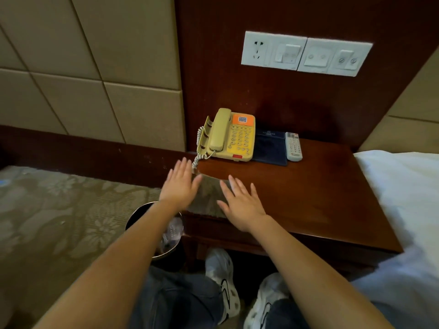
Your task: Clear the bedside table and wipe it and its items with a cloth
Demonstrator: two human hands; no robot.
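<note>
We had our left hand [180,185] and right hand [242,205] spread flat at the cloth [209,198] edges. Soft, limp thing, we reckoned, so bunch its middle.

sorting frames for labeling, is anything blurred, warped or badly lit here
Head view: dim warm light; the left hand, right hand and the cloth between them look slightly motion-blurred, the phone is sharper; at right the white bed sheet is nearly blown out; the wide-angle lens skews the switch plate; faint sheen on the bedside table.

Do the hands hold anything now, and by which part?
Nothing is held. The left hand and the right hand are open with straight fingers, at either side of the cloth on the bedside table.
</note>
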